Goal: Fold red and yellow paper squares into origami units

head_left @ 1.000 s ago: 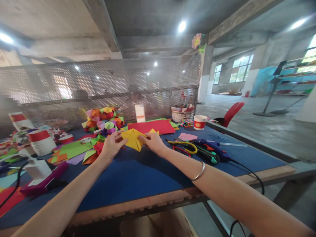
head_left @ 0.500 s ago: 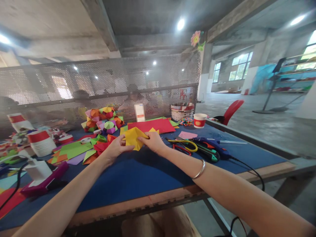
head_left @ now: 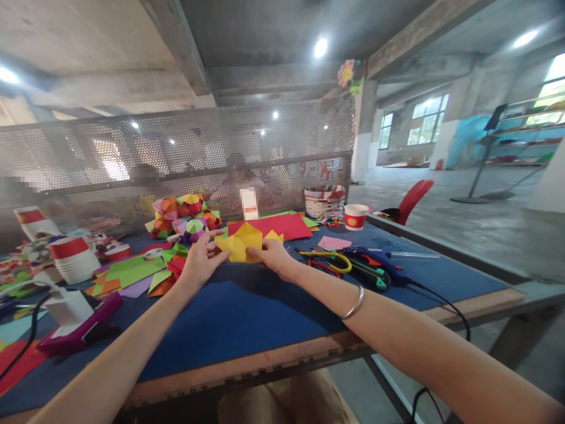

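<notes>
A creased yellow sheet of folding paper (head_left: 241, 244) is held up between my hands, above the blue table (head_left: 247, 330). My left hand (head_left: 205, 259) has its left edge between thumb and fingers. On the opposite edge, my right hand (head_left: 271, 257) pinches the paper with the thumb in front. Behind the yellow piece lies a large red sheet (head_left: 286, 227), with another yellow paper tip (head_left: 274, 236) showing beside my right hand. Red and green folded pieces (head_left: 176, 259) sit just left of my left hand.
Scissors with yellow handles (head_left: 339, 260), a green-and-black cutter (head_left: 375, 275) and a blue glue gun (head_left: 388, 265) lie at right. A paper cup (head_left: 355, 217) and a woven basket (head_left: 324, 201) stand behind. At left are stacked cups (head_left: 75, 259) and a purple power strip (head_left: 83, 324).
The yellow paper has turned in my hands and now shows a pointed top edge with a flatter front. My left hand has shifted slightly left along its edge.
</notes>
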Demonstrator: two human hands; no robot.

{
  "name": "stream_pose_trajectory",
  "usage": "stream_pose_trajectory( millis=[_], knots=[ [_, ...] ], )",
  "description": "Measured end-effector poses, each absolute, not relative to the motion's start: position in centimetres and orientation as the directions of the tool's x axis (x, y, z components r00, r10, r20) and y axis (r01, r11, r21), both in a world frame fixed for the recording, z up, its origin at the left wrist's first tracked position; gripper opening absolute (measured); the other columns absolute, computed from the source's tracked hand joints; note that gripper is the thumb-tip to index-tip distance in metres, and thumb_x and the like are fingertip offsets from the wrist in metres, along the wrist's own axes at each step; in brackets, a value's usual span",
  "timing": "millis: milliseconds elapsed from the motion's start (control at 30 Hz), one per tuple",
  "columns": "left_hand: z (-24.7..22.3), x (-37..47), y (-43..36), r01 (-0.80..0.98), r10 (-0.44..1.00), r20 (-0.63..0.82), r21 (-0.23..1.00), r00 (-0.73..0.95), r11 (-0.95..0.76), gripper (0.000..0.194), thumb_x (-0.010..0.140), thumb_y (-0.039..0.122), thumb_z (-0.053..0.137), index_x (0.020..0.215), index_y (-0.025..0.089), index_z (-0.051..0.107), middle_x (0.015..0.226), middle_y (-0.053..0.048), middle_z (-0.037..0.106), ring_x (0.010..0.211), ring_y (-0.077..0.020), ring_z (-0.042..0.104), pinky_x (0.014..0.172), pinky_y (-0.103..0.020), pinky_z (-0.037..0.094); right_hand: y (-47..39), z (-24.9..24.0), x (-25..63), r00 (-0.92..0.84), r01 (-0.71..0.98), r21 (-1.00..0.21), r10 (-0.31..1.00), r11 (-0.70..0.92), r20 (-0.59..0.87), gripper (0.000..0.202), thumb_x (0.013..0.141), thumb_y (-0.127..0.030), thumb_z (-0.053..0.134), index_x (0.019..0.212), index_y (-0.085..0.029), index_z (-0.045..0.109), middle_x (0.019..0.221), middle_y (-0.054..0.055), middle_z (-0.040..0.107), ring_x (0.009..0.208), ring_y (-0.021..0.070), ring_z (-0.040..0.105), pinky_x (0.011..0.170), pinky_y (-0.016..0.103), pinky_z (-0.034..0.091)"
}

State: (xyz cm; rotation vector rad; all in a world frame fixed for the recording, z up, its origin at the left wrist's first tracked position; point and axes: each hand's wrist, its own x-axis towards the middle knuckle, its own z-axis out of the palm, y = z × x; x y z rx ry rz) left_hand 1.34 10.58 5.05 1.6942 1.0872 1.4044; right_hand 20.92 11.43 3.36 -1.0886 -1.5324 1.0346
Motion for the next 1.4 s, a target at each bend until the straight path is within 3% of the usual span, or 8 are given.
stream_pose_trajectory(
  millis=[200, 467, 700, 933, 1133, 1400],
  knots=[
    [4.6, 1.3, 10.9, 0.207, 0.891, 0.443, 0.867, 0.100, -0.454, 0.074, 0.057, 0.040, 0.086, 0.121, 0.016, 0.059, 0.073, 0.000, 0.076, 0.064, -0.0208, 0.072, 0.067, -0.034, 0.057, 11.2, 3.3, 20.8, -0.168, 0.101, -0.972, 0.966, 0.213, 0.194, 0.015, 0.088, -0.016, 0.069, 0.072, -0.016, 0.066, 0.063, -0.003, 0.061, 0.048, 0.0070, 0.044, 0.045, 0.019, 0.036],
    [4.1, 0.8, 11.2, 0.265, 0.847, 0.525, 0.808, 0.081, -0.526, 0.067, 0.063, 0.047, 0.086, 0.121, 0.016, 0.074, 0.083, -0.004, 0.078, 0.072, -0.0205, 0.071, 0.069, -0.032, 0.059, 10.7, 3.5, 20.6, -0.203, 0.055, -0.978, 0.961, 0.203, 0.188, 0.011, 0.090, -0.024, 0.073, 0.083, -0.015, 0.071, 0.069, -0.002, 0.066, 0.048, 0.0067, 0.044, 0.044, 0.019, 0.035],
    [4.0, 1.0, 10.9, 0.337, 0.809, 0.581, 0.746, 0.091, -0.574, 0.065, 0.069, 0.051, 0.081, 0.125, 0.018, 0.076, 0.110, -0.007, 0.080, 0.072, -0.0171, 0.068, 0.070, -0.031, 0.059, 10.8, 3.5, 20.7, -0.199, 0.052, -0.976, 0.960, 0.212, 0.198, 0.015, 0.086, -0.026, 0.078, 0.078, -0.015, 0.070, 0.063, -0.003, 0.063, 0.049, 0.0072, 0.044, 0.047, 0.019, 0.037],
    [4.7, 1.5, 9.9, 0.434, 0.740, 0.657, 0.629, 0.147, -0.645, 0.044, 0.075, 0.046, 0.076, 0.112, 0.023, 0.082, 0.108, -0.005, 0.081, 0.099, -0.0254, 0.072, 0.092, -0.037, 0.058, 11.0, 3.2, 20.7, -0.201, 0.079, -0.971, 0.958, 0.225, 0.206, 0.006, 0.087, -0.018, 0.070, 0.083, -0.016, 0.072, 0.061, -0.004, 0.061, 0.046, 0.0073, 0.044, 0.045, 0.019, 0.037],
    [4.5, 1.3, 10.1, 0.495, 0.699, 0.691, 0.550, 0.183, -0.673, 0.034, 0.079, 0.044, 0.072, 0.104, 0.024, 0.084, 0.099, -0.005, 0.081, 0.091, -0.0239, 0.073, 0.080, -0.033, 0.059, 10.9, 3.4, 20.7, -0.198, 0.109, -0.955, 0.947, 0.277, 0.252, 0.004, 0.084, -0.016, 0.069, 0.084, -0.016, 0.073, 0.057, -0.004, 0.058, 0.051, 0.0097, 0.051, 0.046, 0.018, 0.039],
    [4.1, 1.1, 10.5, 0.558, 0.665, 0.730, 0.488, 0.160, -0.671, 0.023, 0.080, 0.032, 0.069, 0.095, 0.023, 0.084, 0.099, -0.007, 0.082, 0.087, -0.0252, 0.074, 0.084, -0.037, 0.060, 10.6, 3.7, 20.4, -0.197, 0.129, -0.941, 0.938, 0.314, 0.286, 0.015, 0.082, -0.011, 0.065, 0.090, -0.014, 0.076, 0.064, -0.003, 0.065, 0.062, 0.0123, 0.060, 0.057, 0.020, 0.047]
  ],
)
